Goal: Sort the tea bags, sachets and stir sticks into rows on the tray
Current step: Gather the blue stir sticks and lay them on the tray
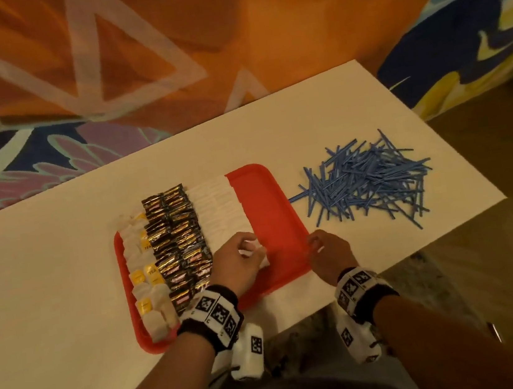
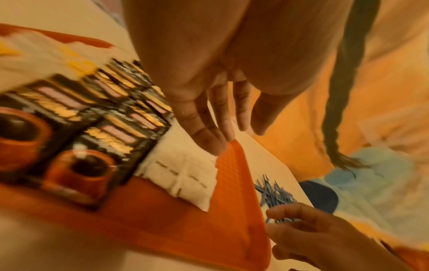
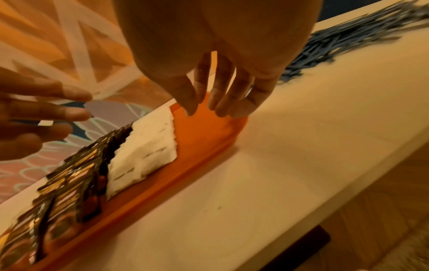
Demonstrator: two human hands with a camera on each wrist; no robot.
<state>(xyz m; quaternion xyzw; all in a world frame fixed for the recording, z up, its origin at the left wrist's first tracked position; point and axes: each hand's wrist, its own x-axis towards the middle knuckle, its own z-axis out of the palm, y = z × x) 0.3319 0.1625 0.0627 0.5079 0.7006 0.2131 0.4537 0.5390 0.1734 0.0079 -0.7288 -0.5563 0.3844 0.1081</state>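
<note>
Both hands' fingers loosely spread, apparently empty | head view alone shows tea bags point(image 1: 141, 274)

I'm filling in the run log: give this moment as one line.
left hand: open, over white sachets | right hand: open, at red tray edge | blue stir sticks: piled on table, unsorted

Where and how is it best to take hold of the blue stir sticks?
Probably pinch a few stir sticks at mid-length with the right hand, coming from above at the pile's near edge: they lie flat and crisscrossed on the table, and stray ones stick out there.
</note>
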